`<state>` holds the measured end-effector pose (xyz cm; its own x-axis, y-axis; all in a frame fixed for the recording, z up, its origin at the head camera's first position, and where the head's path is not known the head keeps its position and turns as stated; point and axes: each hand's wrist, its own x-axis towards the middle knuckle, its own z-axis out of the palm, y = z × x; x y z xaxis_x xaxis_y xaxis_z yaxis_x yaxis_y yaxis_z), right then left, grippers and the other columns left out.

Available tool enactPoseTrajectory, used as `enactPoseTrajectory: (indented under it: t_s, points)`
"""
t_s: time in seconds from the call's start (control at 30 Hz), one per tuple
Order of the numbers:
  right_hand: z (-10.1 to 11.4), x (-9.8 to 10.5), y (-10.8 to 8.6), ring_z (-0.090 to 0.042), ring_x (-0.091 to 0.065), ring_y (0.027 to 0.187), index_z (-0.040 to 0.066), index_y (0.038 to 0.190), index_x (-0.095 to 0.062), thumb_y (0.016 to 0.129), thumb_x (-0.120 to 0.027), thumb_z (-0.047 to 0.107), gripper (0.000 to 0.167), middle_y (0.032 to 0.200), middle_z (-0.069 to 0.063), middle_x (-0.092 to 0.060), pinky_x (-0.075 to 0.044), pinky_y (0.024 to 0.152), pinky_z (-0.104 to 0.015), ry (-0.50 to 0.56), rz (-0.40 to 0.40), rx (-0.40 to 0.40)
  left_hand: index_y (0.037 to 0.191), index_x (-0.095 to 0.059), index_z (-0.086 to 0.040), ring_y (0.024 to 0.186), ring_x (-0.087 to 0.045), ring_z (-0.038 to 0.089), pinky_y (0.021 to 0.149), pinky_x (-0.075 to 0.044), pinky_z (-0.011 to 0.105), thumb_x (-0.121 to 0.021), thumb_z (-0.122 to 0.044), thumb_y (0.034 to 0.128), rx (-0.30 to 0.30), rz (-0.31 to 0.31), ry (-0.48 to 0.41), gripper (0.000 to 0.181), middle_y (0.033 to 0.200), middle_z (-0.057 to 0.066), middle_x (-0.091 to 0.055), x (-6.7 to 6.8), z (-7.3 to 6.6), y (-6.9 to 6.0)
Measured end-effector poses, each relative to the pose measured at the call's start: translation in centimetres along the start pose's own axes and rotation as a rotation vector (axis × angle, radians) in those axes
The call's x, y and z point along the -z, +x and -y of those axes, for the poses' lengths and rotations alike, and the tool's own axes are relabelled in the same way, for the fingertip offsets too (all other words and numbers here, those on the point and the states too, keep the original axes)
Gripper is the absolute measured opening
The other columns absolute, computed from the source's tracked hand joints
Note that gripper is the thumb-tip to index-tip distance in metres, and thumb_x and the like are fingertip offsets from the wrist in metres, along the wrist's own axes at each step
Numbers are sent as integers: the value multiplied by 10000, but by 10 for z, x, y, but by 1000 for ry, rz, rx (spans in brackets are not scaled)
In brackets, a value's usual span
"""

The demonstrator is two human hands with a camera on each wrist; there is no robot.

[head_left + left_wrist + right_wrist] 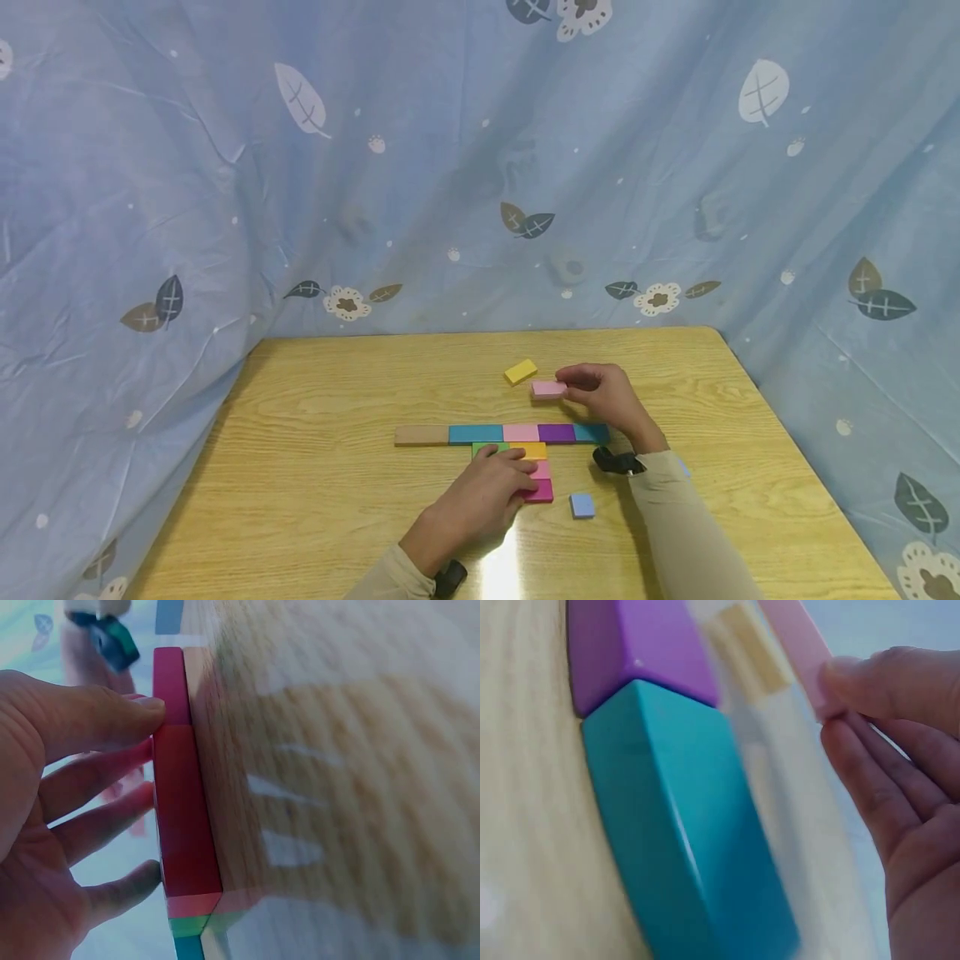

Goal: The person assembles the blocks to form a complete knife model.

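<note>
My right hand (609,398) pinches one end of a pink block (548,390) between thumb and fingers, beyond the row of blocks. In the right wrist view this pink block (799,645) appears off the table. The row runs from a tan block (422,436) through blue, pink and purple (557,433) to a teal block (592,434). Against its near side lie green, orange (531,451), pink and magenta (537,491) blocks. My left hand (480,492) rests on these shorter rows, partly hiding them. The left wrist view shows its thumb and fingertips touching red-looking blocks (187,810).
A yellow block (521,372) lies at the back, left of the held pink one. A light-blue square block (582,506) sits near the front right. Beside the right sleeve another light-blue piece (683,467) shows partly. A patterned blue curtain (480,167) surrounds the wooden table (315,500).
</note>
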<state>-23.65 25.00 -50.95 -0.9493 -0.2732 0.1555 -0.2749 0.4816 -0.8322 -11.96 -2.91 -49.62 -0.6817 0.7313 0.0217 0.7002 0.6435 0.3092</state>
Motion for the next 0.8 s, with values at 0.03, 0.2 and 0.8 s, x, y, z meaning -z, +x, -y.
enactPoseTrajectory:
  t_s: [0.03, 0.2, 0.8]
  points:
    - [1, 4, -9, -266, -802, 1091, 5, 1251, -803, 972, -833, 64, 287, 1217, -162, -815, -640, 895, -203, 8, -22, -5, 1246, -841, -284, 1473, -600, 203, 1223, -472, 594, -729, -157, 1033, 1, 4, 1, 271, 1479, -86, -708, 0, 0, 0]
    - [8, 19, -55, -71, -776, 1080, 16, 1271, -797, 993, -824, 109, 294, 1233, -146, -814, -613, 901, -142, 26, -123, -48, 1242, -842, -289, 1489, -585, 194, 1235, -462, 590, -742, -166, 1037, 14, 15, -14, 258, 1494, -82, -697, 0, -1, 0]
    - [17, 32, -123, 8, -761, 1064, 21, 1231, -810, 953, -818, -23, 282, 1178, -177, -822, -616, 880, -122, -16, -230, 5, 1278, -829, -283, 1504, -572, 187, 1256, -438, 592, -747, -152, 1039, 29, 24, -46, 284, 1514, -78, -684, 0, -2, -2]
